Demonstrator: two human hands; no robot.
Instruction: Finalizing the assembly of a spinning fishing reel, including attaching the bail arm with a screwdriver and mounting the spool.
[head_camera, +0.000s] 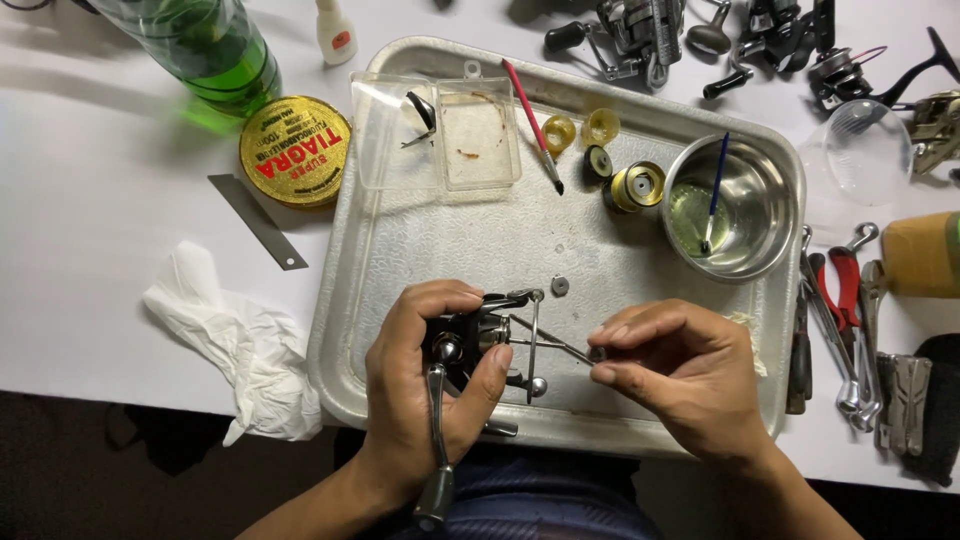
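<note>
Left hand (425, 385): grip clenched round a dark reel body (468, 338), its crank handle (437, 455) hanging down towards the camera. Right hand (680, 375): fingertips pinched on a small part at the end of the reel's thin shaft (548, 343), which runs sideways from the left grip to the right, over the metal tray (350, 260). Loose washer (560, 285): on the tray just beyond both grips.

On metal tray (400, 250): fishing reel body (470, 335) near front edge, steel bowl (745, 215) at right rear with brush (715, 190) inside, pliers (845, 290) right of tray.
</note>
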